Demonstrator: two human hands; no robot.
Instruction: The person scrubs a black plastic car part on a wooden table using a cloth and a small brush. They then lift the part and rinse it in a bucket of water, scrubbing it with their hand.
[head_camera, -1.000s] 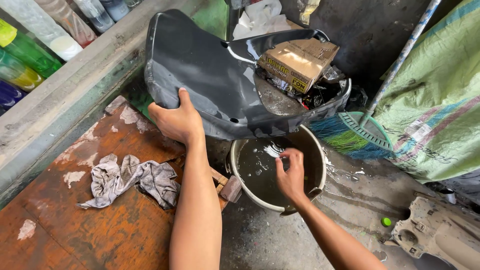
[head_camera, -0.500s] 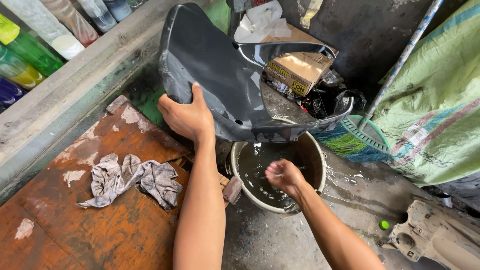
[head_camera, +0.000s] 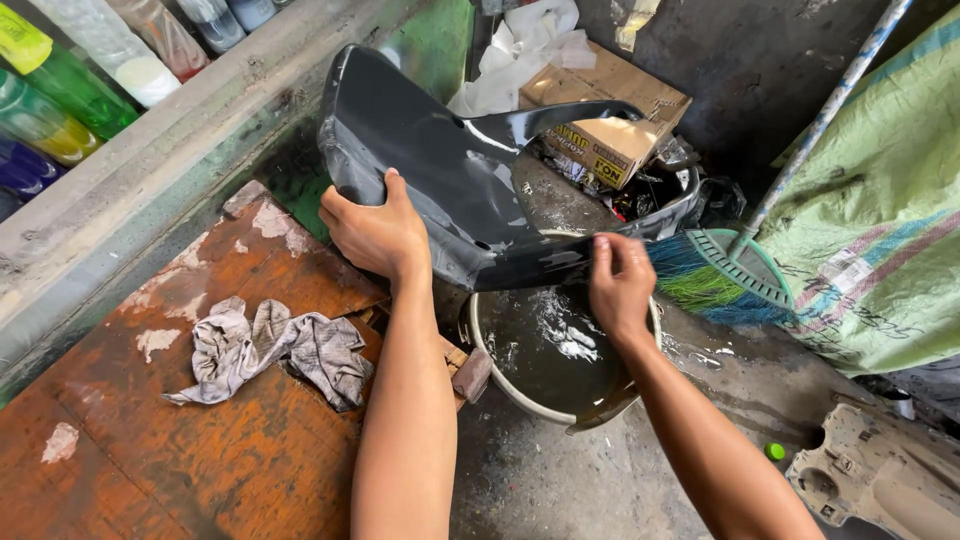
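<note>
Over bucket (head_camera: 560, 385): my left hand (head_camera: 375, 232) is clamping panel (head_camera: 450, 185) edge so runoff drops in; right hand (head_camera: 618, 285) is rubbing its lower rim w/ curled fingers.

My head camera, looking down.
It sits close above my hands, facing the bucket (head_camera: 556, 352) and floor.

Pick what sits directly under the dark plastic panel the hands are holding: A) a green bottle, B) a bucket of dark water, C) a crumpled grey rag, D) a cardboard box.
B: the dark plastic panel, gripped by the left hand and right hand, hangs over the bucket of dark water.
</note>
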